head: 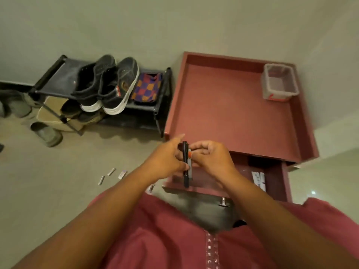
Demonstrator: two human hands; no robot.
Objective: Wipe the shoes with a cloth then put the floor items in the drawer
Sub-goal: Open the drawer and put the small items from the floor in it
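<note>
From the head view I read no writing anywhere. My left hand (168, 162) and right hand (210, 158) pinch a black pen (185, 164) and small stick together above the open drawer (272, 177). Small items (111, 174) lie on the floor; dark shoes (108, 84) sit on the rack (58, 78) beside a checkered cloth (147, 88).

Two dark shoes (105, 84) stand on one black rack (58, 78). One checkered cloth (147, 87) lies beside them. Three small silver items (111, 171) lie on the floor. One open drawer (272, 177), one clear plastic box (279, 82), two hands (167, 160).
</note>
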